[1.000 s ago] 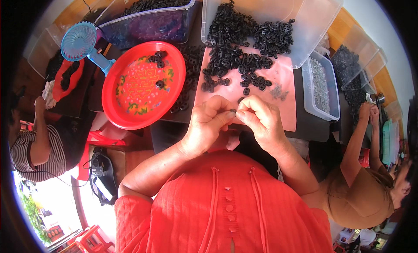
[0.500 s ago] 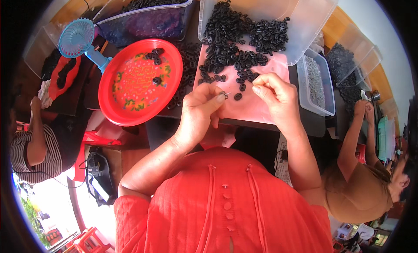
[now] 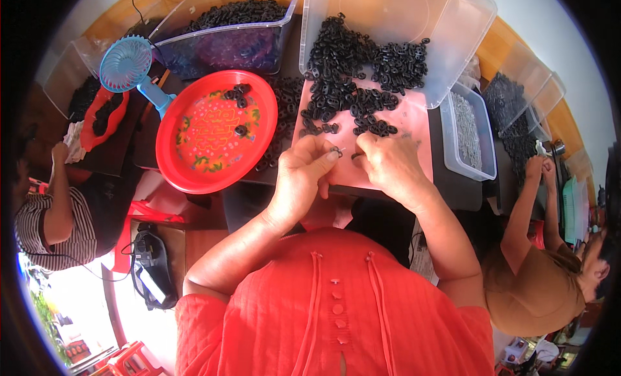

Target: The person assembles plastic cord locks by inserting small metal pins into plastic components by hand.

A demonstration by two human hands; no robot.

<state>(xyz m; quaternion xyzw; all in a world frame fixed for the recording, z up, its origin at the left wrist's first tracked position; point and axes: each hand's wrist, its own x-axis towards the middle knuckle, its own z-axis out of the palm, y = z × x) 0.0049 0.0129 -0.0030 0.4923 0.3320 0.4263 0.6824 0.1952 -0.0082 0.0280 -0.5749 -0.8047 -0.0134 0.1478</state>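
My left hand [image 3: 301, 172] pinches a small dark piece [image 3: 334, 151] between thumb and forefinger, with a thin metal pin [image 3: 343, 148] sticking out of it. Just to its right, my right hand [image 3: 394, 165] reaches down to the pink sheet [image 3: 414, 127], its fingertips closed on a small black oval piece [image 3: 356, 156] that they partly hide. Beyond both hands, a heap of black oval pieces [image 3: 339, 59] with holes spreads from a tipped clear tub [image 3: 394, 17] onto the sheet.
A red round tray [image 3: 169, 143] with a few black pieces [image 3: 239, 94] stands left. Behind it is a clear bin [image 3: 223, 52] of black parts, beside a blue fan [image 3: 126, 64]. A clear container [image 3: 485, 133] of silvery pins sits right. Other people work at both sides.
My right hand has come down and left, from above the heap's near edge to the loose black oval piece on the sheet. My left hand keeps its pinch. The whole view has shifted slightly.
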